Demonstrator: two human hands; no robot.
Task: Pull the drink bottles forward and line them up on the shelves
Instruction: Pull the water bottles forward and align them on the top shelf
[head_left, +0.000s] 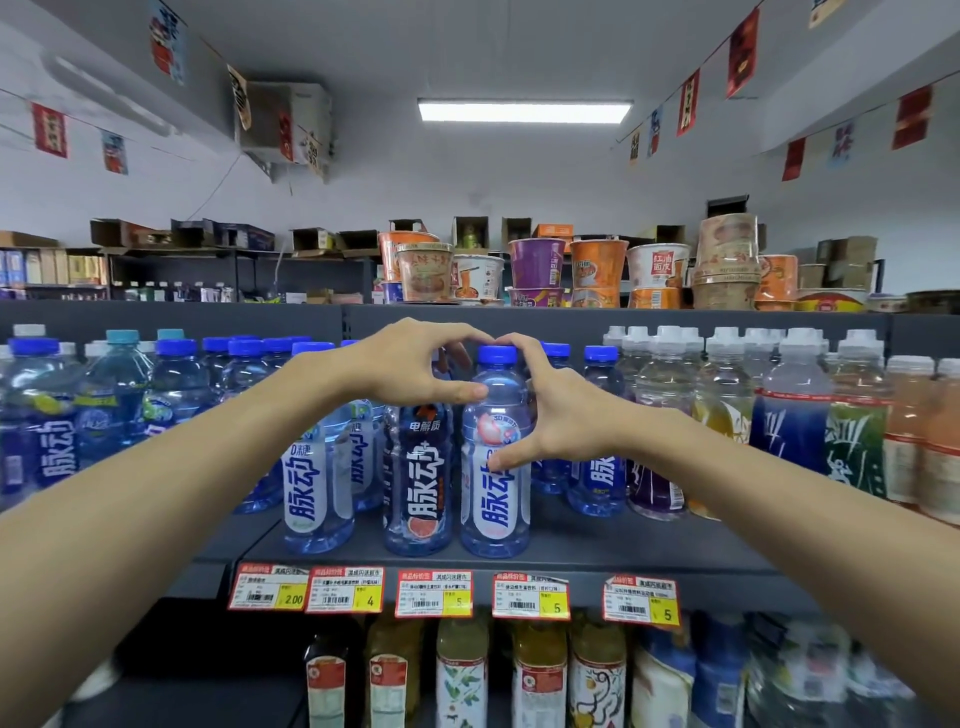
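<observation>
Three blue-capped drink bottles stand at the front edge of the dark middle shelf (597, 553): a white-label bottle (310, 488), a dark-label bottle (420, 483) and a pink-and-white-label bottle (496, 499). My left hand (410, 366) curls over the top of the dark-label bottle and hides its cap; its thumb tip touches the shoulder of the pink-and-white bottle. My right hand (563, 415) wraps that bottle from the right, thumb on its label, fingers behind its neck. More blue-capped bottles (597, 457) stand further back.
Blue bottles (47, 415) fill the shelf to the left, and white-capped bottles (795, 415) fill it to the right. Price tags (434, 595) hang on the shelf lip. Tea and juice bottles (462, 670) stand on the shelf below. Noodle cups (597, 270) sit on top.
</observation>
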